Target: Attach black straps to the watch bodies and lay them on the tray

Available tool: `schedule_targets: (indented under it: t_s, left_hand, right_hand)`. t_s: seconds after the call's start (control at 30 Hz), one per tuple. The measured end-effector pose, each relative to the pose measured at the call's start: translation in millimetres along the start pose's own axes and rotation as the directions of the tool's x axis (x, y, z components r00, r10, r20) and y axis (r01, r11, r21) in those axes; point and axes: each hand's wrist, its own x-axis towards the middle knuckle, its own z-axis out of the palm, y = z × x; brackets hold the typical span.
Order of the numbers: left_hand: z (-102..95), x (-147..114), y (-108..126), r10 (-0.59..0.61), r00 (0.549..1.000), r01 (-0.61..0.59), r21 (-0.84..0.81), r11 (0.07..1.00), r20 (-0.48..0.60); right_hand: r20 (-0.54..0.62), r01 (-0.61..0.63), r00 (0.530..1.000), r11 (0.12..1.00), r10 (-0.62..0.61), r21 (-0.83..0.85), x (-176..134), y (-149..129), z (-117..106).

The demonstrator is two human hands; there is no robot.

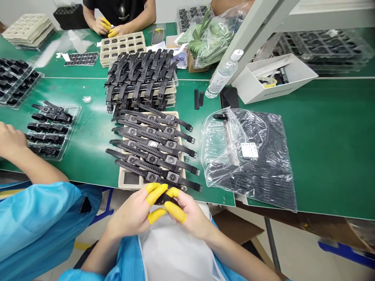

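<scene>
Close to my body, at the table's front edge, my left hand (137,210) and my right hand (189,210) hold a small black smartwatch (162,200) between them. Yellow finger cots cover the thumbs and the fingers nearest the watch, which hide much of it; I cannot make out whether a strap is attached. Just beyond my hands, a beige tray (124,183) carries rows of black smartwatches (152,159) with straps, backs facing up. A dark cell shows at the tray's near left corner. Right of the tray lies a clear plastic bag (263,156) of black watch straps.
Behind the tray rises a stack of strapped watches (143,74). A water bottle (224,74), loose strap pieces (196,99) and a white box (275,82) are beyond the bag. A co-worker's arm (38,164) reaches in at left; another person (120,17) sits opposite.
</scene>
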Motion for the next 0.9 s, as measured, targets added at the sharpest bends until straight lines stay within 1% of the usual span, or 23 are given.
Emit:
schedule_targets:
  t_s: [0.03, 0.07, 0.1, 0.13, 0.17, 0.23, 0.3, 0.37, 0.43, 0.53, 0.6, 0.67, 0.7, 0.73, 0.77, 0.8, 0.83, 0.87, 0.9]
  left_hand:
    - [-2.3, -4, -2, -0.032, 0.999, 0.032, 0.003, 0.999, 0.005]
    - [-6.3, -8, -4, -0.063, 0.998, 0.063, 0.015, 0.998, 0.008]
    - [-12.2, -12, -6, -0.089, 0.996, 0.089, 0.037, 0.995, 0.007]
    - [-19.9, -16, -10, -0.118, 0.993, 0.118, 0.070, 0.990, -0.004]
    - [-29.2, -20, -13, -0.143, 0.989, 0.145, 0.115, 0.983, -0.025]
    - [-50.6, -27, -21, -0.154, 0.985, 0.168, 0.241, 0.956, -0.076]
    - [-70.9, -33, -29, -0.135, 0.986, 0.162, 0.390, 0.906, -0.096]
    - [-86.0, -36, -36, -0.151, 0.985, 0.175, 0.499, 0.849, -0.089]
    - [-94.9, -36, -43, -0.218, 0.972, 0.229, 0.531, 0.816, -0.085]
    - [-100.4, -33, -54, -0.311, 0.950, 0.285, 0.491, 0.823, -0.030]
    - [-101.3, -30, -62, -0.340, 0.940, 0.298, 0.490, 0.819, -0.004]
    - [-100.5, -27, -69, -0.345, 0.938, 0.307, 0.508, 0.805, -0.020]
    - [-99.3, -26, -71, -0.339, 0.940, 0.313, 0.515, 0.798, -0.046]
    - [-97.4, -27, -73, -0.331, 0.939, 0.330, 0.517, 0.790, -0.094]
    - [-94.6, -28, -73, -0.323, 0.932, 0.361, 0.511, 0.781, -0.165]
    - [-90.9, -31, -72, -0.321, 0.914, 0.404, 0.491, 0.772, -0.248]
    - [-86.2, -35, -71, -0.335, 0.881, 0.462, 0.455, 0.762, -0.333]
    - [-80.4, -40, -68, -0.375, 0.835, 0.529, 0.399, 0.749, -0.403]
    - [-73.7, -45, -65, -0.441, 0.783, 0.598, 0.331, 0.730, -0.439]
  right_hand:
    - [-0.013, 0.090, 0.996, 0.980, -0.094, -0.176, 0, -3, -2]
    - [0.005, 0.172, 0.983, 0.922, -0.181, -0.346, -1, -6, -4]
    - [0.046, 0.238, 0.968, 0.839, -0.248, -0.489, -1, -9, -7]
    - [0.093, 0.286, 0.952, 0.749, -0.290, -0.598, 0, -12, -10]
    - [0.128, 0.316, 0.940, 0.663, -0.317, -0.678, 0, -15, -12]
    - [0.149, 0.328, 0.923, 0.522, -0.355, -0.787, 4, -20, -16]
    - [0.136, 0.305, 0.909, 0.409, -0.393, -0.860, 9, -21, -16]
    - [0.132, 0.286, 0.896, 0.325, -0.423, -0.901, 17, -19, -13]
    - [0.132, 0.270, 0.899, 0.292, -0.417, -0.917, 27, -14, -6]
    - [0.127, 0.234, 0.926, 0.277, -0.355, -0.932, 41, -6, 6]
    - [0.135, 0.210, 0.940, 0.218, -0.314, -0.953, 48, -4, 10]
    - [0.146, 0.195, 0.943, 0.140, -0.300, -0.971, 51, -4, 11]
    - [0.146, 0.188, 0.941, 0.114, -0.304, -0.976, 51, -5, 11]
    - [0.144, 0.184, 0.937, 0.100, -0.317, -0.978, 50, -6, 9]
    - [0.140, 0.182, 0.931, 0.098, -0.337, -0.978, 48, -7, 8]
    - [0.135, 0.185, 0.922, 0.109, -0.363, -0.977, 44, -9, 6]
    - [0.130, 0.196, 0.909, 0.130, -0.397, -0.972, 40, -11, 3]
    - [0.125, 0.214, 0.889, 0.157, -0.440, -0.964, 35, -13, 0]
    - [0.118, 0.238, 0.865, 0.191, -0.487, -0.952, 30, -15, -4]
